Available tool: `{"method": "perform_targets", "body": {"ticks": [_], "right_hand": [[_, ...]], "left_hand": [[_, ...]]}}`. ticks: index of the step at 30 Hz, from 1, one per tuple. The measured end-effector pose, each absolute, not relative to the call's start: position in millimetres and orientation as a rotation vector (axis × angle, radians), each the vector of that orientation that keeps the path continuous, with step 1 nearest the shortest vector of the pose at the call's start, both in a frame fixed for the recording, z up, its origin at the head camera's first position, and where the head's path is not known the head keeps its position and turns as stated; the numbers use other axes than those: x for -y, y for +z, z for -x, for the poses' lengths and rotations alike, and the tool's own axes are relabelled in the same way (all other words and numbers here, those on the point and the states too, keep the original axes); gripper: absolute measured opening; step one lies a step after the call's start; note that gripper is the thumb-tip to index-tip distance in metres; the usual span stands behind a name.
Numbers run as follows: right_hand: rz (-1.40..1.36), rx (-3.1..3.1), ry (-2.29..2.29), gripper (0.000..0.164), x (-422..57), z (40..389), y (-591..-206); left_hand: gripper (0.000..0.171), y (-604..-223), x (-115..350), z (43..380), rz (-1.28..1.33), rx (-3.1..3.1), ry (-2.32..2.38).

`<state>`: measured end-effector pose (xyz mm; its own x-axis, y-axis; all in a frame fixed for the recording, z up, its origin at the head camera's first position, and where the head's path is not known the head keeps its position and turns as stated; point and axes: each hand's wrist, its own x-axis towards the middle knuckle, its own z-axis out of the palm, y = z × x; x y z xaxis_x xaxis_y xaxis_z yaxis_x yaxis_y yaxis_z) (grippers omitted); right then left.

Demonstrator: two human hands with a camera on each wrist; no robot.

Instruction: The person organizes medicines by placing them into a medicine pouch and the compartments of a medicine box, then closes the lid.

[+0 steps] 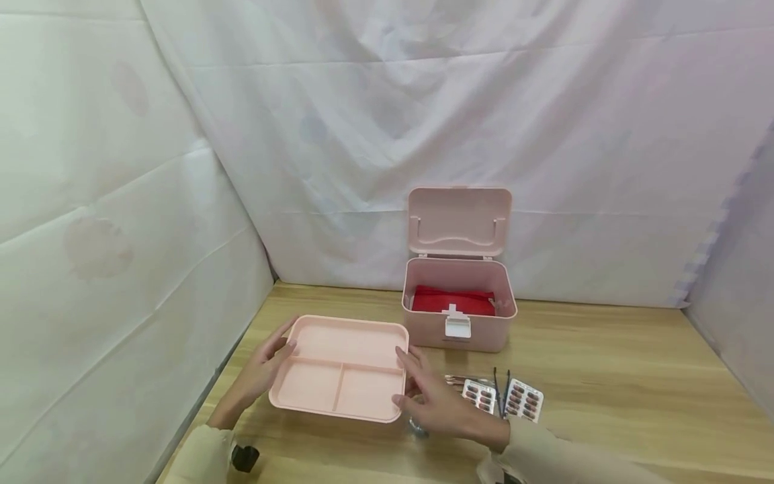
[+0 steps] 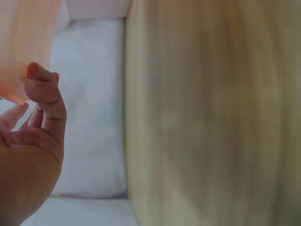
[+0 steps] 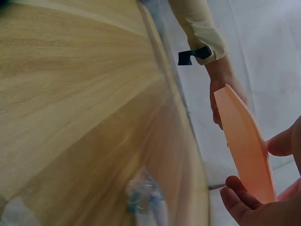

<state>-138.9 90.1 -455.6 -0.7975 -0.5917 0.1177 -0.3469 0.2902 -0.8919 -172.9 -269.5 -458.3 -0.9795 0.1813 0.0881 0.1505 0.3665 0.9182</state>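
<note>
A shallow pink tray (image 1: 351,343) with three compartments is held up above the table, tilted toward the head camera. At its left end my left hand (image 1: 266,363) grips the rim, thumb on top and fingers underneath. My right hand (image 1: 432,396) pinches the opposite end the same way. In the right wrist view the tray (image 3: 244,141) is seen from its underside, raised off the wood. Behind and to the right stands a pink box (image 1: 456,333) with its lid (image 1: 459,222) up and a red pouch (image 1: 450,300) inside.
Right of my right hand lie two capsule blister packs (image 1: 525,400) and dark thin tools (image 1: 497,390). A clear plastic packet (image 3: 148,197) lies on the wooden table (image 1: 623,376) below the tray. White cloth (image 1: 338,168) hangs around the back and sides.
</note>
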Motion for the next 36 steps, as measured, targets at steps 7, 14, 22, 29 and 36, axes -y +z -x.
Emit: {"method": "perform_targets", "body": {"ticks": [7,14,22,29,36], "right_hand": [[0.911,-2.320,-1.421,0.082,-91,152,-478],[0.939,-2.255,-1.428,0.085,-97,172,-488],[0.847,-2.200,-1.378,0.085,-104,181,-494],[0.789,-2.234,-1.319,0.084,-116,188,-491],[0.764,-2.255,-1.252,0.080,-132,191,-487]], "left_hand": [[0.053,-483,273,178,-0.217,-2.624,1.659],[0.052,-497,270,191,-0.185,-2.623,1.642],[0.053,-508,262,202,-0.211,-2.712,1.502],[0.051,-508,248,209,-0.265,-2.785,1.350],[0.050,-510,234,213,-0.371,-2.815,1.181]]}}
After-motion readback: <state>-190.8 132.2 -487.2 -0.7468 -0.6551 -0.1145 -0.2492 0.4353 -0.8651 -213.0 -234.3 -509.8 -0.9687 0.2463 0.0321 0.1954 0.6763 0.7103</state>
